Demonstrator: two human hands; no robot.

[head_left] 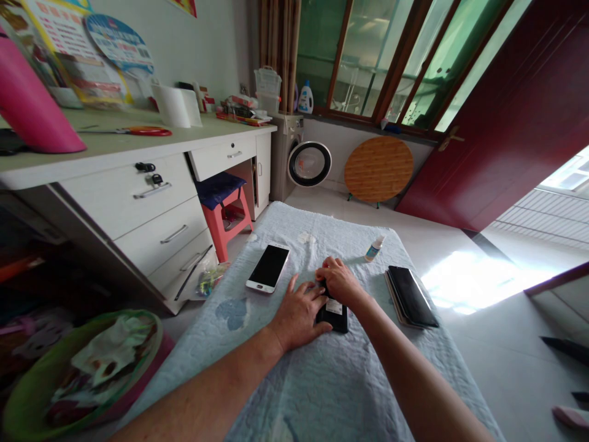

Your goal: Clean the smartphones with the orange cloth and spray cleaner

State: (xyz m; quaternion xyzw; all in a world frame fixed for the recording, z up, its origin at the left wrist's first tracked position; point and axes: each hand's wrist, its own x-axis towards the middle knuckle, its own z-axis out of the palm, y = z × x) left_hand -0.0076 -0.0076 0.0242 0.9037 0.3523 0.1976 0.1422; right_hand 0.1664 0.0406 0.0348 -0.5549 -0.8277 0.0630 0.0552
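"On the floor at far left, what do we see?"

"We see a green-rimmed basket point(26, 383) with crumpled tissue point(108, 353) inside. Next comes the pale blue cloth point(329, 393), where a white phone point(269, 267) lies face up, just beside our hands."

"And our left hand point(298, 316)?"

"Its fingers are loosely spread, tips resting on a labelled black phone point(339, 323) — it grips nothing we can make out. That phone lies flat on the cloth, under both our hands."

"Our right hand point(341, 282)?"

"Curled nearly closed at the phone's far end, pinching a small orange piece point(319, 274); too much is hidden for us to name it."

"Further right?"

"We find a small bottle point(374, 248), then a dark phone point(413, 296) with a tan layer beneath."
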